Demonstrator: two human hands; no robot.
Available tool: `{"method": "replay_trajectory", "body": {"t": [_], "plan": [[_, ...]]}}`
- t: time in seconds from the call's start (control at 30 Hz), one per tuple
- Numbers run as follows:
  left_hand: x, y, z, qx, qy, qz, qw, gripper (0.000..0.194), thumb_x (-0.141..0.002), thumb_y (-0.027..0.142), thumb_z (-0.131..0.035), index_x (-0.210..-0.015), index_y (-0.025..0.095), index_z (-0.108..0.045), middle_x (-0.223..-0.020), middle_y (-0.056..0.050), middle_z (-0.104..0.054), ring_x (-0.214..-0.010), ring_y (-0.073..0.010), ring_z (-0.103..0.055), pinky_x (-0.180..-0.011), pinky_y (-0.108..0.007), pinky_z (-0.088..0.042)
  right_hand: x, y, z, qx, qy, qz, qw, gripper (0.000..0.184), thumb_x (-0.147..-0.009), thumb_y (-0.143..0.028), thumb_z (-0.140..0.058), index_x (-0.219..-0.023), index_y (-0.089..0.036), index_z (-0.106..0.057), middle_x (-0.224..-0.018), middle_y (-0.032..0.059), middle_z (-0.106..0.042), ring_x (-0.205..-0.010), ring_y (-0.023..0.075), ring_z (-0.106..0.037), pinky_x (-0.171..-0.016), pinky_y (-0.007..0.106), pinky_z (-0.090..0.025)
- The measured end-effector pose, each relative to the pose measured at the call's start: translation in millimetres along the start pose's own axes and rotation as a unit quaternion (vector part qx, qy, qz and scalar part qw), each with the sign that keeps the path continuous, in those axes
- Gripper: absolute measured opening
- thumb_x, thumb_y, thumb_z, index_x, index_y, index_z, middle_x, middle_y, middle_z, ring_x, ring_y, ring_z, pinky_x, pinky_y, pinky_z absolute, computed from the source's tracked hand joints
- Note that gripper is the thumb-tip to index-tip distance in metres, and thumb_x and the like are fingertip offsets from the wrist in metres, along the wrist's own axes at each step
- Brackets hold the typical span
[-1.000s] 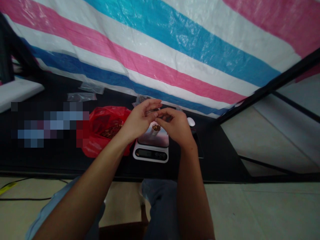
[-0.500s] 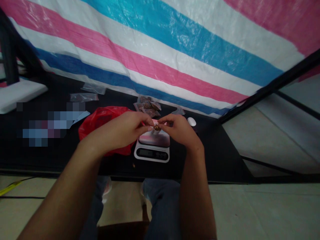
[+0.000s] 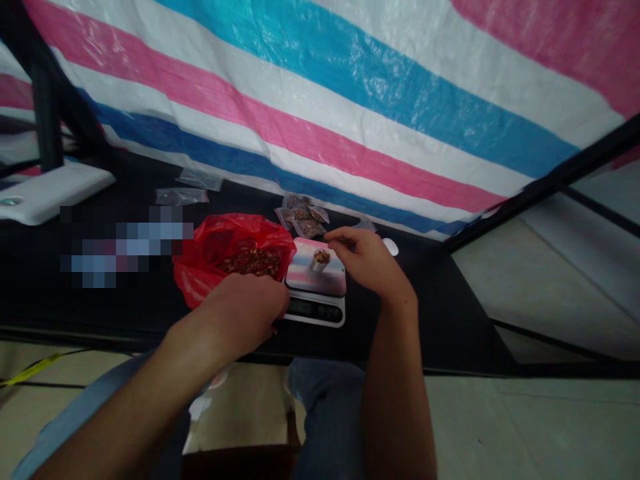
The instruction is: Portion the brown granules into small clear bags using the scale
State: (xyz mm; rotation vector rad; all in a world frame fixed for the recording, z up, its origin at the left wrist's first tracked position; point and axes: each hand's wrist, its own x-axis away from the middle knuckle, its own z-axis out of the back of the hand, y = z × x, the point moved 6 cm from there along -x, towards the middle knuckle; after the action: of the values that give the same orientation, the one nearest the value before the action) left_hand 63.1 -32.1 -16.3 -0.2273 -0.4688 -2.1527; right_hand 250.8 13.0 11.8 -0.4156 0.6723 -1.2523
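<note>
Near a red plastic bag (image 3: 194, 277) holding more loose brown pieces (image 3: 257, 261), a pale cylindrical cup (image 3: 319, 266) is brimming; left hand (image 3: 257, 303), right hand (image 3: 363, 255): grip unclear.

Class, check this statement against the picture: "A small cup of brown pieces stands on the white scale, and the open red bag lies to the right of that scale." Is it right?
Not quite: the open red bag lies to the left of the white scale, as the head view shows. The small cup of brown pieces does stand on it.
</note>
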Motion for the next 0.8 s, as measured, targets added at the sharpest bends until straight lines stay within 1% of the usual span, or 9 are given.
{"method": "replay_trajectory", "body": {"t": [0.1, 0.23, 0.37, 0.4, 0.47, 0.53, 0.6, 0.7, 0.8], "plan": [[-2, 8, -2.2, -0.017, -0.014, 0.006, 1.000, 0.027, -0.077, 0.007, -0.068, -0.091, 0.024, -0.083, -0.095, -0.011, -0.084, -0.092, -0.0348, -0.080, -0.070, -0.037, -0.052, 0, -1, 1, -0.003, 0.003, -0.006, 1.000, 0.026, -0.092, -0.011, -0.061, -0.106, -0.017, -0.082, -0.104, 0.0074, -0.084, -0.091, 0.0215, -0.075, -0.080, 0.033, -0.055], [-1, 9, -5.8, 0.005, -0.016, 0.008, 1.000, 0.022, -0.079, 0.006, -0.067, -0.080, 0.022, -0.082, -0.086, -0.012, -0.082, -0.085, -0.0340, -0.079, -0.067, -0.035, -0.049, 0, -1, 0, -0.016, 0.003, -0.015, 1.000, 0.024, -0.091, -0.011, -0.062, -0.104, -0.016, -0.082, -0.101, 0.0073, -0.083, -0.087, 0.0202, -0.075, -0.077, 0.031, -0.054], [-4, 4, -11.3, 0.056, -0.008, -0.031, 0.998, 0.023, -0.085, 0.010, -0.061, -0.080, 0.022, -0.080, -0.083, -0.010, -0.080, -0.076, -0.0295, -0.077, -0.063, -0.033, -0.045, -1, 0, 1, -0.032, 0.003, -0.023, 0.999, 0.022, -0.093, -0.015, -0.063, -0.105, -0.016, -0.081, -0.100, 0.0073, -0.083, -0.085, 0.0198, -0.074, -0.075, 0.030, -0.054], [-7, 2, -9.4, 0.070, 0.011, -0.049, 0.996, 0.024, -0.087, 0.012, -0.059, -0.082, 0.022, -0.080, -0.083, -0.009, -0.080, -0.076, -0.0283, -0.076, -0.064, -0.033, -0.045, -1, 1, 2, -0.031, 0.005, -0.023, 0.999, 0.022, -0.093, -0.016, -0.063, -0.106, -0.015, -0.081, -0.100, 0.0073, -0.083, -0.085, 0.0198, -0.073, -0.076, 0.030, -0.054], [-18, -1, 0.3, 0.100, 0.076, -0.081, 0.989, 0.025, -0.092, 0.019, -0.057, -0.089, 0.025, -0.080, -0.086, -0.008, -0.080, -0.080, -0.0273, -0.076, -0.068, -0.033, -0.047, -2, 1, 4, -0.024, 0.012, -0.020, 0.999, 0.021, -0.094, -0.018, -0.063, -0.106, -0.015, -0.080, -0.100, 0.0075, -0.082, -0.085, 0.0198, -0.073, -0.076, 0.030, -0.053], [-31, -6, 14.3, 0.134, 0.150, -0.083, 0.976, 0.024, -0.095, 0.025, -0.057, -0.095, 0.025, -0.081, -0.092, -0.008, -0.081, -0.087, -0.0275, -0.076, -0.075, -0.034, -0.050, -2, 1, 4, -0.018, 0.016, -0.015, 1.000, 0.020, -0.094, -0.018, -0.063, -0.105, -0.015, -0.080, -0.099, 0.0076, -0.082, -0.086, 0.0199, -0.073, -0.076, 0.030, -0.053], [-45, -11, 28.3, 0.165, 0.212, -0.073, 0.960, 0.025, -0.094, 0.026, -0.058, -0.097, 0.023, -0.082, -0.096, -0.009, -0.082, -0.089, -0.0271, -0.076, -0.080, -0.035, -0.052, -2, 0, 3, -0.023, 0.012, -0.011, 1.000, 0.019, -0.094, -0.017, -0.063, -0.104, -0.015, -0.080, -0.098, 0.0073, -0.082, -0.087, 0.0198, -0.073, -0.077, 0.030, -0.053], [-60, -11, 41.6, 0.196, 0.263, -0.065, 0.942, 0.026, -0.093, 0.025, -0.058, -0.100, 0.020, -0.082, -0.096, -0.009, -0.083, -0.089, -0.0261, -0.076, -0.082, -0.033, -0.053, -3, -1, 1, -0.038, 0.002, -0.009, 0.999, 0.018, -0.093, -0.015, -0.062, -0.100, -0.015, -0.079, -0.097, 0.0063, -0.082, -0.087, 0.0192, -0.074, -0.077, 0.029, -0.053], [-69, -11, 43.2, 0.191, 0.274, -0.048, 0.941, 0.027, -0.093, 0.028, -0.059, -0.101, 0.020, -0.083, -0.098, -0.011, -0.083, -0.089, -0.0280, -0.076, -0.081, -0.035, -0.054, -2, -1, 2, -0.036, 0.006, -0.006, 0.999, 0.018, -0.093, -0.015, -0.062, -0.099, -0.016, -0.078, -0.096, 0.0059, -0.082, -0.085, 0.0186, -0.073, -0.075, 0.029, -0.052]]}}
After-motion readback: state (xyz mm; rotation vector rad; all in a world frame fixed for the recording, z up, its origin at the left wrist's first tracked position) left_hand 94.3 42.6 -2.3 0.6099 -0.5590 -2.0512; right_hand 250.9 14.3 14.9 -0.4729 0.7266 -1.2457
